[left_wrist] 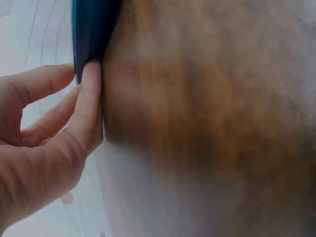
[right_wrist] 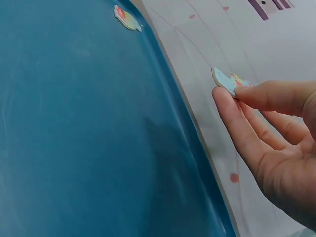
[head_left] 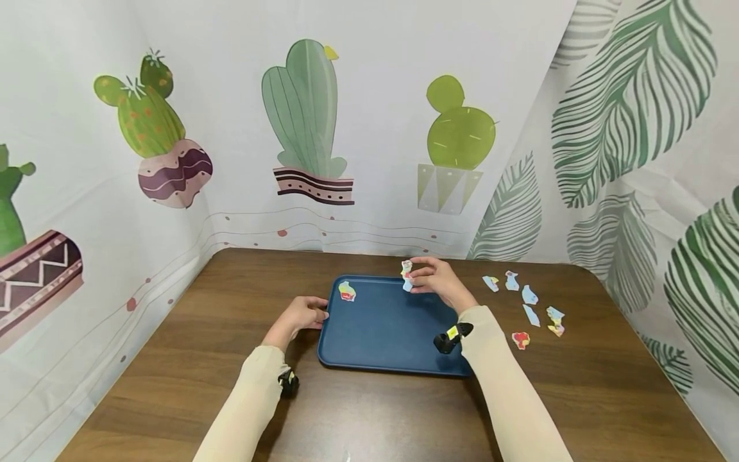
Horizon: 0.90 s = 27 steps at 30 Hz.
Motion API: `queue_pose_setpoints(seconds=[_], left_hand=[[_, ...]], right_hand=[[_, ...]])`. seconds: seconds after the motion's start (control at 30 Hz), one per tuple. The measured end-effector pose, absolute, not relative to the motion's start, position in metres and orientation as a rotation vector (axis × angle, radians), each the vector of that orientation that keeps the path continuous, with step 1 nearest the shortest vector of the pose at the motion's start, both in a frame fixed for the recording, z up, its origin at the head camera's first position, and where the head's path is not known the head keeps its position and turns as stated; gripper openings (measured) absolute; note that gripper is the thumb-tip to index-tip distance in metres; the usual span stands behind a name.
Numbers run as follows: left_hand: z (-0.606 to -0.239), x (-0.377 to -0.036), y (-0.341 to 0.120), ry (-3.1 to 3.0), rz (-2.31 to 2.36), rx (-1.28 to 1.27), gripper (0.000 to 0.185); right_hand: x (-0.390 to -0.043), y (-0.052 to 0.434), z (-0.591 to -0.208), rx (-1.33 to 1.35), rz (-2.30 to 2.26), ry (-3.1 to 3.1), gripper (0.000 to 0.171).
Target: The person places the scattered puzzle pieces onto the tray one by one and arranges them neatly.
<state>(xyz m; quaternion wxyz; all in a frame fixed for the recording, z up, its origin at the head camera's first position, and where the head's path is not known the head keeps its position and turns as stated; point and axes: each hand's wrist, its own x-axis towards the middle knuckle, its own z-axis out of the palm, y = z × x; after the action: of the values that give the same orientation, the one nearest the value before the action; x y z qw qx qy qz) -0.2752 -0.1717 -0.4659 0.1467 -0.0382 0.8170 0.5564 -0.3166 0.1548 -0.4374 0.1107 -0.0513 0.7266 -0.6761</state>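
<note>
A dark blue tray (head_left: 387, 333) lies on the wooden table (head_left: 173, 385). One colourful puzzle piece (head_left: 347, 292) rests in the tray's far left corner, also visible in the right wrist view as a puzzle piece (right_wrist: 127, 18). My right hand (head_left: 437, 281) hovers over the tray's far edge and pinches another puzzle piece (head_left: 407, 274) between thumb and fingers; the pinched piece (right_wrist: 228, 80) shows in the right wrist view. My left hand (head_left: 303, 314) rests at the tray's left rim, fingers (left_wrist: 89, 106) straight against the tray edge (left_wrist: 89, 29).
Several loose puzzle pieces (head_left: 528, 305) lie scattered on the table right of the tray, including a red one (head_left: 521, 339). Cactus and leaf-printed curtains (head_left: 312, 128) enclose the table on the back and both sides.
</note>
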Motion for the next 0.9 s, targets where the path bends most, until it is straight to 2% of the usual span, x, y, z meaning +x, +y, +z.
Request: queue_pose_setpoints(seconds=[0.9], left_hand=[[-0.466,-0.276,-0.17,2.351,1.607,-0.131,0.041]], right_hand=[[-0.327,0.072,-0.466,-0.013,-1.989,2.014,0.051]])
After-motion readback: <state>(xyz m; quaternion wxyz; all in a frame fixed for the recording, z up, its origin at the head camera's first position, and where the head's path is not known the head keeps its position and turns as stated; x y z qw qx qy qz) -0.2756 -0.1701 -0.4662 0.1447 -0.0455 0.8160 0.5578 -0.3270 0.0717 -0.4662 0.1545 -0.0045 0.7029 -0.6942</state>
